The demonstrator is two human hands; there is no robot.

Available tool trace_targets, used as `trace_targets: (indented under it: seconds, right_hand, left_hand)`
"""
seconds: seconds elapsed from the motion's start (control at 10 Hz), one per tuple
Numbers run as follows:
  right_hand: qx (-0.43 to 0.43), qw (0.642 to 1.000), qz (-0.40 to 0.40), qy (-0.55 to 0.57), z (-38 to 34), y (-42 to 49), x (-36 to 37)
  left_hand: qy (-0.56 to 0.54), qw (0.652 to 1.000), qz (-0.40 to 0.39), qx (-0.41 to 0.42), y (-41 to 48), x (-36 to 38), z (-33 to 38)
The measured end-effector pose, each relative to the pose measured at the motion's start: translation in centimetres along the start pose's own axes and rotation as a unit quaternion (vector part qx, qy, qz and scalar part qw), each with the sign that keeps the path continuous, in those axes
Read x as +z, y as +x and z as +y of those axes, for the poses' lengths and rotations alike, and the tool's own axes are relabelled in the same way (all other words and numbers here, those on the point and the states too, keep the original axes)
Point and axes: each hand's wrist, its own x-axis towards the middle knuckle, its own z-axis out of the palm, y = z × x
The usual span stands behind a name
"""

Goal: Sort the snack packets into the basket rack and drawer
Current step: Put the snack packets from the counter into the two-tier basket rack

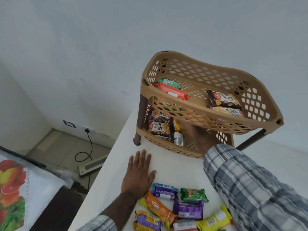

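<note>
A beige two-tier basket rack [196,108] stands on the white table [116,172]. Its top basket holds an orange-red packet [171,91], a green packet [170,82] and salted peanut packets [223,100]. In the lower basket [158,142] lie more peanut packets [160,129] and a yellow-green packet [178,135]. My left hand [139,174] rests flat on the table, fingers apart, holding nothing. My right arm in a plaid sleeve [241,180] reaches into the lower basket; the hand is mostly hidden. Loose packets lie near me: blue [165,191], green [194,195], orange [158,207], purple [188,209], yellow [215,220].
The table's left edge runs diagonally past my left hand, with floor below. A black cable [90,144] hangs from a wall socket, and a power strip [91,165] lies on the floor. A fruit-print cloth [11,189] covers furniture at the far left.
</note>
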Motion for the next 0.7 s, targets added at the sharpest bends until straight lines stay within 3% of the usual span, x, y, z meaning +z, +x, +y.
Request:
trace_targets:
  seconds: [0.1, 0.2, 0.3, 0.4, 0.5, 0.6, 0.7]
  right_hand:
    - [0.018, 0.986, 0.009, 0.166, -2.7, 0.6, 0.0]
    - [-0.083, 0.981, 0.154, 0.085, -3.3, -4.5, 0.3]
    - [-0.164, 0.953, 0.243, 0.078, -0.8, -13.3, 4.7]
    - [-0.238, 0.958, 0.162, 0.005, -0.6, -17.8, 8.4]
    - [-0.2, 0.974, -0.006, -0.108, -1.1, -18.2, 10.6]
    - [-0.18, 0.969, -0.047, -0.162, -1.9, -17.7, 11.7]
    - [-0.184, 0.963, -0.039, -0.191, -2.2, -17.3, 12.4]
  left_hand:
    - [0.003, 1.0, -0.003, 0.001, -0.1, -0.1, 0.1]
    - [0.009, 1.0, -0.009, 0.0, 0.0, -0.2, 0.1]
    - [0.016, 1.0, -0.012, 0.0, 0.0, -0.1, 0.0]
    - [0.016, 1.0, -0.013, -0.002, -0.1, -0.1, 0.0]
    - [0.02, 1.0, -0.018, -0.004, -0.2, -0.1, 0.1]
    - [0.014, 1.0, -0.013, -0.004, -0.3, -0.3, 0.2]
    - [0.02, 1.0, -0.003, 0.002, -0.3, -0.5, 0.3]
